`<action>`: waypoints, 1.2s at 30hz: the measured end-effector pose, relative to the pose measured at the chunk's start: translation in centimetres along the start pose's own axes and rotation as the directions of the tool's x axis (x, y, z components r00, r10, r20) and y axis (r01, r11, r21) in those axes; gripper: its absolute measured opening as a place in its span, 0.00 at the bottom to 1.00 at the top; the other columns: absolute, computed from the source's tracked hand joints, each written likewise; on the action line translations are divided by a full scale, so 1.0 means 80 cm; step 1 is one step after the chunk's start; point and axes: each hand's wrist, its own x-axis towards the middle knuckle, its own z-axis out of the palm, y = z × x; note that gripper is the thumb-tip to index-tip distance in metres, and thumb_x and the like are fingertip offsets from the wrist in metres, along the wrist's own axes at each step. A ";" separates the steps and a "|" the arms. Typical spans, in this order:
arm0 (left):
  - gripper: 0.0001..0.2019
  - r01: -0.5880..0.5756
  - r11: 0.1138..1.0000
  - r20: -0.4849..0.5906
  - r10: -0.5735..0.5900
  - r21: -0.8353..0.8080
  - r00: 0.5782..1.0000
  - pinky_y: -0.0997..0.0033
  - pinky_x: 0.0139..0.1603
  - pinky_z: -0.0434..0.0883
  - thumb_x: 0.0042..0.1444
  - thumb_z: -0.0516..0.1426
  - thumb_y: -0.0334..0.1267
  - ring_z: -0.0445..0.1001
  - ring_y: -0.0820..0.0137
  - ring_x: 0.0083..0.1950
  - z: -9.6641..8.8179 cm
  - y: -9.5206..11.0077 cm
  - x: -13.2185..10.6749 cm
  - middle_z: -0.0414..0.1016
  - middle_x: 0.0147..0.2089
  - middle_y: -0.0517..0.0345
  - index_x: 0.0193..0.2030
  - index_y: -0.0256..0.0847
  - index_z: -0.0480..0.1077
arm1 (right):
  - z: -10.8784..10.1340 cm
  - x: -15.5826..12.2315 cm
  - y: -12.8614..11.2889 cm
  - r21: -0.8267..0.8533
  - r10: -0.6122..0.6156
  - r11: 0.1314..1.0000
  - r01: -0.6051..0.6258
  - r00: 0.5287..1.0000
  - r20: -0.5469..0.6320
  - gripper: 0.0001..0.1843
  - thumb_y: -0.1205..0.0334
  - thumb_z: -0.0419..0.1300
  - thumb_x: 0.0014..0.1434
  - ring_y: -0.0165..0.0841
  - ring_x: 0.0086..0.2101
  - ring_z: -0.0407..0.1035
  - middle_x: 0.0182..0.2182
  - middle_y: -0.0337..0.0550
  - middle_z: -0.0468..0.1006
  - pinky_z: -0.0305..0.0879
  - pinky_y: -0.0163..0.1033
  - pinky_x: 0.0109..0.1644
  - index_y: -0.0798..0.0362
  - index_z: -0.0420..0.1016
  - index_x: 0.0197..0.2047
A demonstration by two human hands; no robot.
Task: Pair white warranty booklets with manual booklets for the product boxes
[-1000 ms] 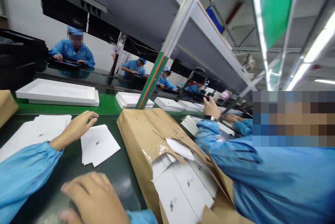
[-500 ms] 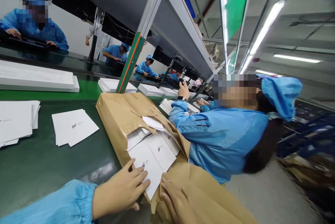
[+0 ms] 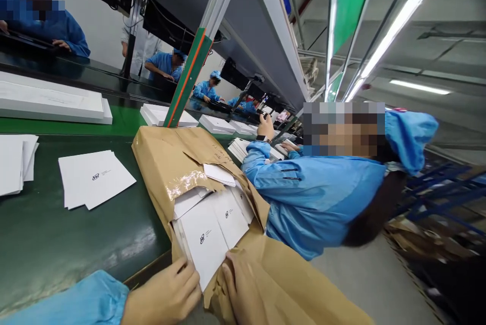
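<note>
A torn brown paper package (image 3: 163, 163) lies at a slant on the bench, with stacks of white printed leaflets (image 3: 207, 234) showing through its opening. My left hand (image 3: 165, 292) is at the near left edge of the leaflets, its fingers curled and closed. Whether they pinch leaflets or the wrapper's edge is hidden. On the other side of the opening, my right hand (image 3: 243, 284) has its fingers bent over the loose brown wrapping paper (image 3: 288, 279) and grips it beside the leaflets' corner.
Loose leaflets (image 3: 96, 178) lie on the green bench (image 3: 94, 239) left of the package, with another pile (image 3: 15, 163) further left. White boxes (image 3: 49, 99) line the back. A metal post (image 3: 190, 77) rises behind the package. A co-worker in blue (image 3: 311, 193) is close on the right.
My left hand has moved down and left, off the top of the leaflets to their edge, and its spread fingers have curled. My right hand has bent its fingers over the brown paper.
</note>
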 end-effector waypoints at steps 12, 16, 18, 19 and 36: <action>0.19 0.316 0.934 0.186 -0.285 -0.166 0.940 0.64 0.46 0.63 0.51 0.41 0.35 0.62 0.63 0.49 -0.011 0.006 -0.023 0.65 0.47 0.47 0.49 0.36 0.60 | 0.027 0.002 -0.071 -0.047 -0.217 0.973 0.224 0.969 0.122 0.31 0.58 0.49 0.50 0.45 0.51 0.46 0.54 0.50 0.47 0.53 0.50 0.48 0.49 0.40 0.55; 0.19 0.478 0.878 0.204 -0.467 -0.006 0.861 0.61 0.50 0.55 0.52 0.43 0.39 0.55 0.62 0.54 -0.014 -0.002 -0.021 0.60 0.52 0.46 0.48 0.33 0.60 | 0.026 0.007 -0.077 -0.060 -0.158 0.983 0.171 0.970 0.183 0.34 0.58 0.51 0.49 0.47 0.52 0.42 0.55 0.51 0.44 0.52 0.52 0.48 0.50 0.39 0.56; 0.22 0.560 0.828 0.215 -0.551 0.027 0.806 0.58 0.49 0.54 0.51 0.43 0.45 0.53 0.60 0.55 -0.017 -0.003 -0.014 0.59 0.53 0.44 0.48 0.33 0.60 | 0.025 0.007 -0.078 -0.057 -0.146 0.985 0.160 0.969 0.200 0.33 0.58 0.50 0.49 0.47 0.52 0.41 0.55 0.51 0.43 0.52 0.53 0.47 0.50 0.40 0.56; 0.24 0.596 0.802 0.217 -0.589 0.037 0.778 0.57 0.49 0.54 0.51 0.43 0.48 0.52 0.59 0.55 -0.018 -0.003 -0.010 0.58 0.53 0.44 0.48 0.33 0.60 | 0.025 0.007 -0.078 -0.047 -0.148 0.986 0.160 0.968 0.205 0.33 0.58 0.50 0.49 0.47 0.52 0.41 0.55 0.52 0.43 0.51 0.53 0.48 0.50 0.40 0.56; 0.27 0.824 0.436 0.199 -0.827 -0.361 0.526 0.60 0.48 0.54 0.49 0.47 0.40 0.50 0.63 0.54 -0.025 0.004 0.018 0.55 0.52 0.48 0.55 0.39 0.42 | 0.031 -0.005 -0.045 0.147 -0.133 0.982 0.115 0.983 0.125 0.27 0.55 0.49 0.51 0.43 0.54 0.39 0.55 0.52 0.43 0.51 0.51 0.50 0.53 0.49 0.53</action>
